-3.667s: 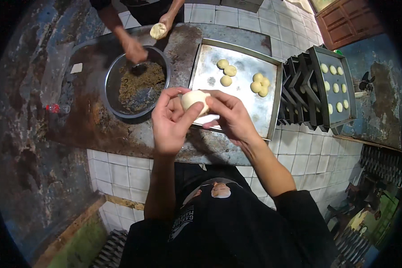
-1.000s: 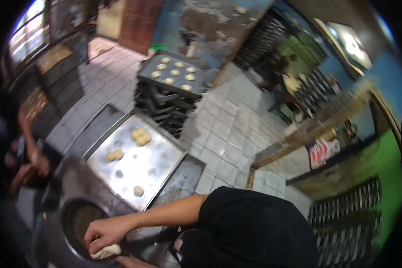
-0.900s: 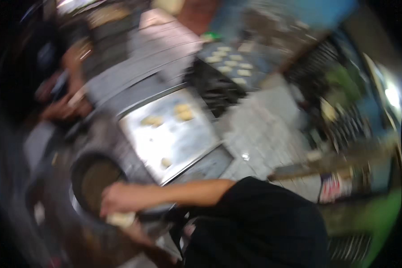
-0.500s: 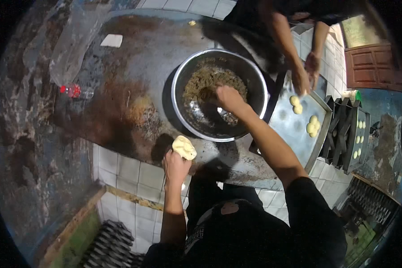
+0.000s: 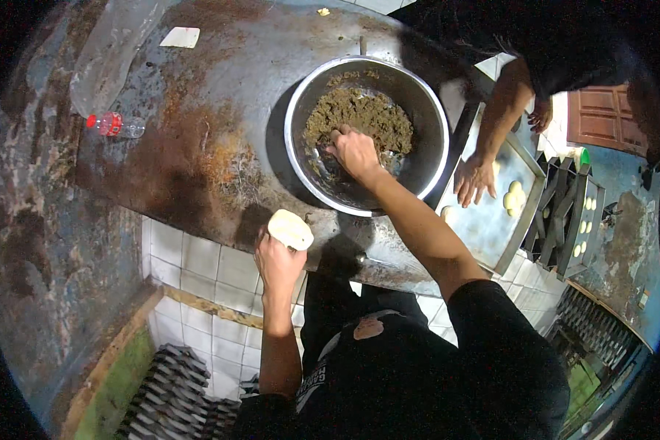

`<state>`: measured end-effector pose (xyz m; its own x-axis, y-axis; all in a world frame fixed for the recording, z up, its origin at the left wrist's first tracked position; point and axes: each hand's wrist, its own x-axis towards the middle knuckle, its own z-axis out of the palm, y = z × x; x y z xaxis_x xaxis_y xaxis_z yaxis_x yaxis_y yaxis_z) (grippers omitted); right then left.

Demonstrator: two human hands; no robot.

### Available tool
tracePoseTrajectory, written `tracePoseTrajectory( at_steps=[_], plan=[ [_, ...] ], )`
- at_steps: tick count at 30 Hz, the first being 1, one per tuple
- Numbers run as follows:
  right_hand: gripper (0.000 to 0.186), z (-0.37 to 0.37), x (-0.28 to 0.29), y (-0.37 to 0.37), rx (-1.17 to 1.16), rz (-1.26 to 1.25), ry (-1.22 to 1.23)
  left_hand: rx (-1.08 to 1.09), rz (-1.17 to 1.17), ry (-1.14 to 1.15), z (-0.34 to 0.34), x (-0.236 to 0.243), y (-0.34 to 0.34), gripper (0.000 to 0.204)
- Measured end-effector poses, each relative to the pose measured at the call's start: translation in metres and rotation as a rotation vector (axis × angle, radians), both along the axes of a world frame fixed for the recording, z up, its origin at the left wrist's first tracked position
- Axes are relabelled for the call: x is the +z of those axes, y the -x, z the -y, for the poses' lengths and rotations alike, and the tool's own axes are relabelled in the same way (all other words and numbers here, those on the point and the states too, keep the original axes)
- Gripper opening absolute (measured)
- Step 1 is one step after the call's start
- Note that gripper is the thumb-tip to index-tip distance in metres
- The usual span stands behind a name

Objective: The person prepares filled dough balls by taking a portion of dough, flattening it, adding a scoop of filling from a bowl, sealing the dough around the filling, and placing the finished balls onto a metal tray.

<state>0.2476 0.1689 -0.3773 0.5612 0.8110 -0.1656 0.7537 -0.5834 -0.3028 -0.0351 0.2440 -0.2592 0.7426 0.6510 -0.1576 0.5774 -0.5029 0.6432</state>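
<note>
Dough [image 5: 291, 229] – pale cream, flattened into a soft-edged oval – is clasped from below by the bare left hand [image 5: 279, 262], by the near edge of the worn, rust-stained grey counter [image 5: 198, 88]. Its long axis slants from far left to near right, across the line toward the round, shiny metal bowl [image 5: 427, 132] rather than along it. Seen from the bare right hand [image 5: 356, 154], the oval lies leftward and closer in, outside the rim, near but not touching. That right grip is down in the brown, crumbly mixture [image 5: 374, 117], left of the bowl's middle – whether its fingers are together or apart, I cannot tell.
</note>
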Motion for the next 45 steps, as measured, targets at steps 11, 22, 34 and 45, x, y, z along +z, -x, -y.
tracePoseTrajectory(
  at_steps=[11,22,34,45],
  plan=[
    [0.031,0.049,0.107,-0.015,-0.19,-1.145,-0.238,0.115,0.071,-0.106,-0.006,0.04,-0.032,0.031],
    [0.028,0.18,0.305,0.032,0.231,-0.456,-0.541,-0.108,0.391,0.479,0.103,0.087,-0.104,0.034],
    [0.047,0.335,0.346,0.0,0.036,-0.536,-0.68,-0.617,0.253,0.74,0.223,0.189,-0.16,0.056],
    [0.079,0.429,0.368,0.004,-0.058,-0.402,-0.784,-0.293,0.488,1.181,0.332,0.189,-0.175,0.039]
  ],
)
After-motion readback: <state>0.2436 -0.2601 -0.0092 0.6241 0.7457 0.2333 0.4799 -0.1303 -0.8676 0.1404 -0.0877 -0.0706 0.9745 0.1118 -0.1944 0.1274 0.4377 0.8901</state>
